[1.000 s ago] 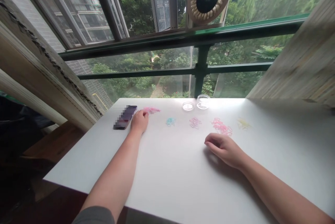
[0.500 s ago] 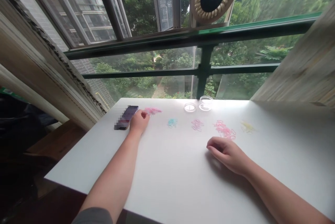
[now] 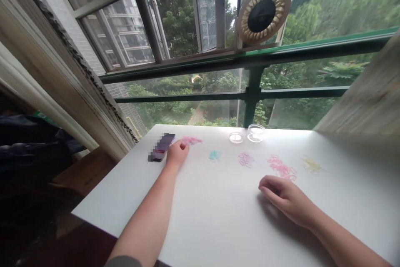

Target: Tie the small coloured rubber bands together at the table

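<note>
My left hand [image 3: 177, 153] rests on the white table with its fingers curled, between a phone [image 3: 165, 145] and a pile of pink bands [image 3: 192, 140]. Its fingertips are beside that pile, and whatever they may hold is too small to make out. My right hand [image 3: 286, 196] lies on its side, fingers bent and thumb against them, with nothing visible inside. Just beyond it is a pile of coral-pink rubber bands [image 3: 283, 169]. Blue bands [image 3: 215, 155], purple bands [image 3: 246, 159] and yellow bands [image 3: 312, 164] form separate small piles.
A clear round container [image 3: 256, 133] and a clear shallow lid or dish [image 3: 236, 138] stand at the back edge of the white table [image 3: 215, 217]. Behind are a green railing [image 3: 187, 69] and a round fan [image 3: 264, 13]. Curtains [image 3: 371, 96] hang at both sides.
The camera view has tilted up and shifted left, so everything appears lower and further right. Both hands keep about the same place on the table, and the piles look unchanged.
</note>
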The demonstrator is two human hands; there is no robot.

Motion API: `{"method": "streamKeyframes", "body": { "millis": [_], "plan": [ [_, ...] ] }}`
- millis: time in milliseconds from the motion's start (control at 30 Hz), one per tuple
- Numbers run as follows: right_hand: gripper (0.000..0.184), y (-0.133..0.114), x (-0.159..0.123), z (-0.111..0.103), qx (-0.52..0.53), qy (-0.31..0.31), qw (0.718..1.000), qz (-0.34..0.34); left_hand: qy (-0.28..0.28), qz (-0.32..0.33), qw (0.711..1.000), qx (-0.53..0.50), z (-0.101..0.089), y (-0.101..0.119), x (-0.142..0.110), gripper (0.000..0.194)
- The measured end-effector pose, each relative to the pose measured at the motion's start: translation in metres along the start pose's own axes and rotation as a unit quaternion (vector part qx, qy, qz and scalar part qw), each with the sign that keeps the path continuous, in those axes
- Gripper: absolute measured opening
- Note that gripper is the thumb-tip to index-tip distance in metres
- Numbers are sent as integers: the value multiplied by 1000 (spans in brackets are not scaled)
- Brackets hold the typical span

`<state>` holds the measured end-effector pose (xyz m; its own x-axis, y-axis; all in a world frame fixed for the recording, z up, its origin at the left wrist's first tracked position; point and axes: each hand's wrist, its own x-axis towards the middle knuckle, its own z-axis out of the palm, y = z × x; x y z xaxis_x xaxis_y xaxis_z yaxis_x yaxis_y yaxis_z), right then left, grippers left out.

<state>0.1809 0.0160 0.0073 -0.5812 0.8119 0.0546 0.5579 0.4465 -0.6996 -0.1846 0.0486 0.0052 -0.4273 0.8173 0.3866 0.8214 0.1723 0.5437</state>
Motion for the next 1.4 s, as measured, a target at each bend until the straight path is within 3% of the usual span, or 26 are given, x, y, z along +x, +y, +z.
{"method": "streamKeyframes", "body": {
  "millis": [333, 600, 867, 1233, 1400],
  "plan": [
    [20, -6, 0, -3, 6, 7, 1000, 6, 11, -9, 1000, -24, -2, 0, -1, 14],
    [18, -6, 1, -4, 8, 2, 1000, 2, -12, -7, 997, -71, 1, -5, 3, 13],
    [18, -4, -1, -4, 7, 2, 1000, 7, -40, -2, 994, -100, 5, -7, 4, 33],
    [18, -6, -1, -6, 11, 3, 1000, 4, -54, 10, 997, -45, -8, 4, -2, 48],
    [19, -11, -3, -7, 18, 13, 1000, 0, -76, 10, 994, -81, -5, 1, -1, 53]
  ]
}}
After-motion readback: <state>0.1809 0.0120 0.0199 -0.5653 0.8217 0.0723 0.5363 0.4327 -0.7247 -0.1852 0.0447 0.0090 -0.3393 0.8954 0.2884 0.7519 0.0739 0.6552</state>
